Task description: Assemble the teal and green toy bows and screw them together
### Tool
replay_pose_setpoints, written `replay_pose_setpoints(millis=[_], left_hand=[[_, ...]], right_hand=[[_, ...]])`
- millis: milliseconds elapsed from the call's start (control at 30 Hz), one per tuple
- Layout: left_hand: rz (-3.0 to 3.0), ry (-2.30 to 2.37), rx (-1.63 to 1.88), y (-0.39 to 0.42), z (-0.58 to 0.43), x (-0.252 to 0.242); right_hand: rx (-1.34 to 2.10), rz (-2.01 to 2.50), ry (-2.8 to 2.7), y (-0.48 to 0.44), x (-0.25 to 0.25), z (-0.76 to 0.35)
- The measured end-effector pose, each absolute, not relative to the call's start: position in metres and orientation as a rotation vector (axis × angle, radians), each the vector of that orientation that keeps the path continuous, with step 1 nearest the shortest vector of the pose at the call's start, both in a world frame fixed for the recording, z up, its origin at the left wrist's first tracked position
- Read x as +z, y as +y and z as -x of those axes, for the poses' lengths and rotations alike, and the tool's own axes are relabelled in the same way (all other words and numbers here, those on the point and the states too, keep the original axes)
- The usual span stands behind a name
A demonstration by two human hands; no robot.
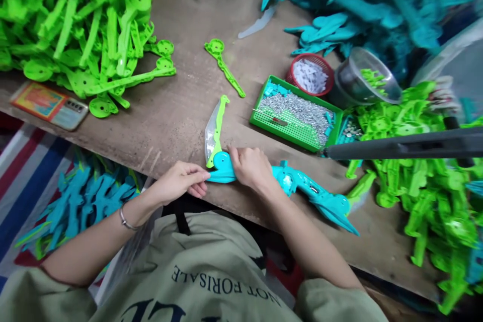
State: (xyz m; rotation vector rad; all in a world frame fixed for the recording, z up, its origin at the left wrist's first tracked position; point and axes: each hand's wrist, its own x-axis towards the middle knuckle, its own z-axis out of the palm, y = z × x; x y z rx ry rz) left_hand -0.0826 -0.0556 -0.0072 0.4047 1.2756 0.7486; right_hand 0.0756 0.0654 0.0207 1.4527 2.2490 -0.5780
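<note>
A teal plastic toy handle [302, 188] lies along the near edge of the brown table [181, 110]. At its left end a green blade arm with a clear grey blade [214, 131] stands up from the round teal hub. My left hand [180, 182] pinches the left edge of that hub. My right hand [252, 167] is curled over the handle just right of the hub, fingers pressed on it.
A heap of green parts [83, 25] fills the far left and another [426, 171] the right; teal parts [358, 5] pile at the back. A green tray of screws [298, 113], a red basket [311, 74], a metal bowl [362, 80], a phone [51, 105] and a dark tool [407, 147] lie nearby.
</note>
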Motion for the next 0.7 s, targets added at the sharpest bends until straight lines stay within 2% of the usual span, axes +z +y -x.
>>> replay_pose_setpoints(millis=[267, 400, 433, 500, 567, 600, 633, 700], left_hand=[[-0.276, 1.263, 1.030, -0.054, 0.076, -0.013], [-0.288, 1.281, 1.090, -0.055, 0.070, -0.016], [-0.293, 1.287, 1.085, -0.055, 0.069, -0.017], [-0.292, 1.299, 1.075, -0.055, 0.069, -0.017], [-0.284, 1.306, 1.071, -0.054, 0.068, -0.017], [-0.283, 1.307, 1.075, -0.054, 0.068, -0.017], [-0.284, 1.308, 1.081, -0.054, 0.067, -0.017], [-0.291, 1.309, 1.099, -0.055, 0.066, -0.017]], right_hand=[[-0.696, -1.609, 2.465, 0.072, 0.012, -0.081], [-0.617, -1.631, 3.119, 0.068, -0.006, -0.109], [-0.472, -1.674, 3.372, 0.066, -0.007, -0.120], [0.097, -1.983, 3.720, 0.064, -0.003, -0.146], [0.615, -2.627, 3.494, 0.066, 0.007, -0.171], [0.586, -2.916, 3.269, 0.069, 0.013, -0.181], [0.367, -3.119, 3.080, 0.074, 0.019, -0.190], [-0.443, -3.188, 2.899, 0.086, 0.028, -0.201]])
